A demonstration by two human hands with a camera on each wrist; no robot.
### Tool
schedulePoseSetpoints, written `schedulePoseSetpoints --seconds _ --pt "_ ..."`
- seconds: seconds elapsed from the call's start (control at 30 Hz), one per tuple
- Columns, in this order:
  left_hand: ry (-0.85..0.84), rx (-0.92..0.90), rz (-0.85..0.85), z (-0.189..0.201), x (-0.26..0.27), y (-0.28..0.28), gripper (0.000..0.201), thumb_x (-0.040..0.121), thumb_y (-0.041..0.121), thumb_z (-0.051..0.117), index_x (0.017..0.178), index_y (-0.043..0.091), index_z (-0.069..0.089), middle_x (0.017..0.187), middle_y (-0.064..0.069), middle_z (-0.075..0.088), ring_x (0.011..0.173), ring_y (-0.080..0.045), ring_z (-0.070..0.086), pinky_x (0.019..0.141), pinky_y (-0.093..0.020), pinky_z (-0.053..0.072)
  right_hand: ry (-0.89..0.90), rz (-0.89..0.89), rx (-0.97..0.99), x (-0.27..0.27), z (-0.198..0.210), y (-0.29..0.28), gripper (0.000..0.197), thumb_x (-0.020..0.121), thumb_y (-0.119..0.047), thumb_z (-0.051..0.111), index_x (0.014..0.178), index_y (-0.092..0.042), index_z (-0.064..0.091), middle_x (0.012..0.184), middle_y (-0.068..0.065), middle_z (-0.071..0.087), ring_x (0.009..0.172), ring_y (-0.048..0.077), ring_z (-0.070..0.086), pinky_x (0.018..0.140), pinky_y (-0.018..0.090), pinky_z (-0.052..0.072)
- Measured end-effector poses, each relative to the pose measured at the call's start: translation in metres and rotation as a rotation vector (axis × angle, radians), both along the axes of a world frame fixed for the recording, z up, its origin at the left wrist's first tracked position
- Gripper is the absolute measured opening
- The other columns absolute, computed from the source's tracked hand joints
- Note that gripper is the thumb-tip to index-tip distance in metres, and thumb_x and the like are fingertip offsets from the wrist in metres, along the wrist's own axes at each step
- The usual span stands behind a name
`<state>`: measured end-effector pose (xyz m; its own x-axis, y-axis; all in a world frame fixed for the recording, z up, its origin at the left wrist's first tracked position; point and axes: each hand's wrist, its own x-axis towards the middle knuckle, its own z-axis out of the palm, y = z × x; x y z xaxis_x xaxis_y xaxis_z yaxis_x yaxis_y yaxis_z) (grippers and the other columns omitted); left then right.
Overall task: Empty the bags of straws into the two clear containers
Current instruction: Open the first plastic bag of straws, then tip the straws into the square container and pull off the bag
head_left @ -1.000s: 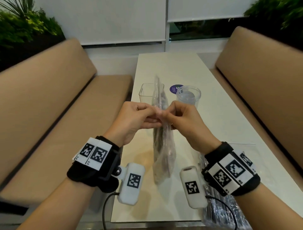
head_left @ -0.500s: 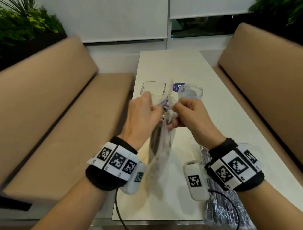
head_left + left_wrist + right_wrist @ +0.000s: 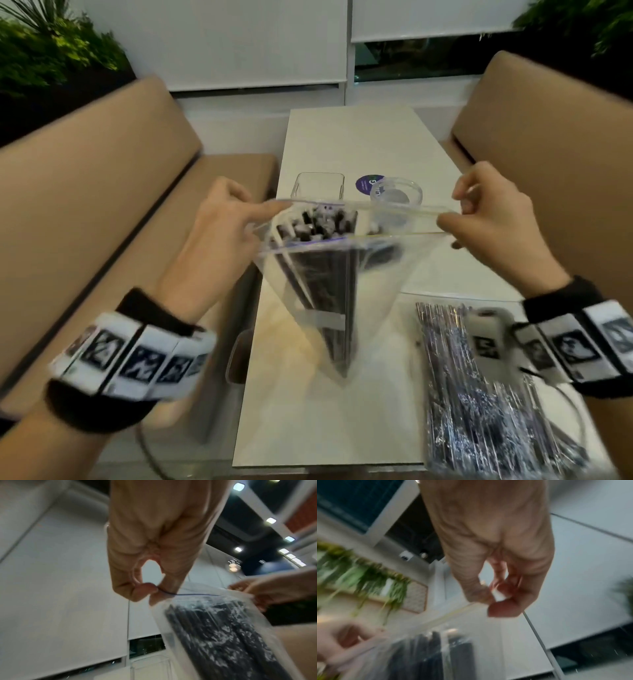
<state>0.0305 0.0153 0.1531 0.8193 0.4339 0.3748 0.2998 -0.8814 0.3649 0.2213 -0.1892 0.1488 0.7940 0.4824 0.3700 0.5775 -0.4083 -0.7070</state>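
Observation:
A clear zip bag (image 3: 373, 270) of black straws (image 3: 325, 274) hangs upright over the white table (image 3: 342, 144), its mouth stretched wide. My left hand (image 3: 222, 226) pinches the left corner of the mouth between thumb and finger (image 3: 147, 592). My right hand (image 3: 493, 219) pinches the right corner (image 3: 498, 599). Beyond the bag stand a square clear container (image 3: 318, 185) and a round clear container (image 3: 395, 192). A second bag of wrapped straws (image 3: 479, 394) lies flat at the table's near right.
Tan bench seats (image 3: 85, 192) flank the table on both sides. A purple round sticker (image 3: 366, 183) lies between the two containers. White blinds and a window close the far end. Green plants sit behind both benches.
Both hands were together at the top of the shut bag. They have moved apart, left and right, and the bag's mouth now stands pulled wide with the straw ends showing.

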Motion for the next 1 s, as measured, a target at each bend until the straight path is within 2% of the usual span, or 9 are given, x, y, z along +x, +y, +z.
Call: schedulePoseSetpoints --seconds 0.13,0.3,0.37,0.47,0.53,0.63,0.73,0.87,1.0 --pt "0.048 -0.026 -0.06 -0.006 -0.024 -0.009 0.069 0.076 0.006 0.062 0.132 0.045 0.049 0.135 0.005 0.037 0.079 -0.007 0.043 0.066 -0.005 0.035 0.018 0.077 -0.051 -0.014 -0.002 -0.019 0.026 0.072 0.002 0.06 0.092 -0.015 0.06 0.08 0.006 0.062 0.051 0.021 0.062 0.056 0.039 0.056" --pt "0.012 -0.327 -0.441 -0.038 -0.018 -0.032 0.117 0.065 -0.015 0.059 0.141 0.062 0.014 0.151 0.032 0.027 0.085 0.002 0.056 0.064 -0.003 0.041 0.055 0.114 -0.106 -0.042 -0.032 -0.007 0.034 0.073 -0.005 0.047 0.096 -0.016 0.07 0.078 -0.015 0.067 0.06 0.013 0.065 0.066 0.033 0.052" --pt "0.0 -0.364 -0.462 -0.043 -0.017 -0.035 0.118 0.063 -0.021 0.054 0.142 0.059 0.019 0.15 0.026 0.033 0.074 -0.008 0.055 0.063 -0.006 0.042 0.116 0.152 -0.124 -0.046 -0.041 -0.007 0.036 0.075 0.001 0.047 0.094 -0.014 0.073 0.077 -0.008 0.07 0.057 0.015 0.065 0.063 0.033 0.056" --pt "0.001 -0.049 -0.24 -0.043 -0.024 -0.019 0.096 0.071 -0.016 0.055 0.145 0.04 0.033 0.152 0.007 0.036 0.106 -0.021 0.061 0.091 -0.03 0.052 0.178 0.081 -0.07 -0.036 -0.041 -0.019 0.036 0.079 0.008 0.049 0.089 -0.014 0.075 0.07 0.001 0.071 0.047 0.012 0.063 0.045 0.013 0.048" --pt "0.126 0.052 -0.05 -0.044 -0.029 -0.013 0.092 0.081 -0.001 0.053 0.143 0.057 0.019 0.156 -0.002 0.028 0.078 -0.024 0.062 0.082 -0.041 0.052 0.205 0.032 -0.048 -0.034 -0.038 -0.023 0.033 0.083 0.005 0.049 0.085 -0.017 0.074 0.065 -0.004 0.068 0.044 0.002 0.062 0.04 0.005 0.039" --pt "0.115 -0.42 -0.075 -0.046 -0.025 -0.02 0.093 0.088 -0.002 0.052 0.139 0.066 0.013 0.129 0.014 0.055 0.069 -0.016 0.061 0.076 -0.016 0.05 0.296 0.035 0.018 -0.041 -0.042 -0.017 0.028 0.09 -0.009 0.047 0.096 -0.016 0.074 0.081 0.002 0.07 0.057 0.006 0.067 0.047 0.016 0.055" --pt "-0.096 -1.107 -0.142 -0.053 -0.013 -0.025 0.105 0.085 -0.018 0.056 0.147 0.054 0.011 0.098 0.02 0.073 0.088 -0.021 0.071 0.07 -0.022 0.056 0.559 0.19 -0.042 -0.053 -0.05 -0.006 0.029 0.088 -0.026 0.052 0.115 -0.023 0.063 0.096 0.004 0.067 0.075 0.014 0.069 0.056 0.031 0.061" --pt "-0.182 -1.244 -0.13 -0.062 -0.002 -0.029 0.102 0.072 -0.033 0.056 0.152 0.022 0.024 0.071 0.007 0.06 0.07 -0.011 0.064 0.074 -0.024 0.054 0.684 0.236 0.034 -0.051 -0.064 -0.002 0.037 0.087 0.008 0.046 0.113 -0.012 0.063 0.098 0.011 0.07 0.071 0.018 0.067 0.053 0.019 0.051" --pt "-0.084 -1.202 -0.087 -0.073 -0.008 -0.014 0.101 0.063 -0.014 0.08 0.146 0.022 0.037 0.09 -0.008 0.061 0.077 -0.021 0.061 0.1 -0.034 0.047 0.755 0.168 0.241 -0.046 -0.07 -0.009 0.037 0.087 0.016 0.042 0.098 -0.005 0.07 0.069 0.001 0.073 0.057 0.01 0.066 0.048 0.016 0.049"
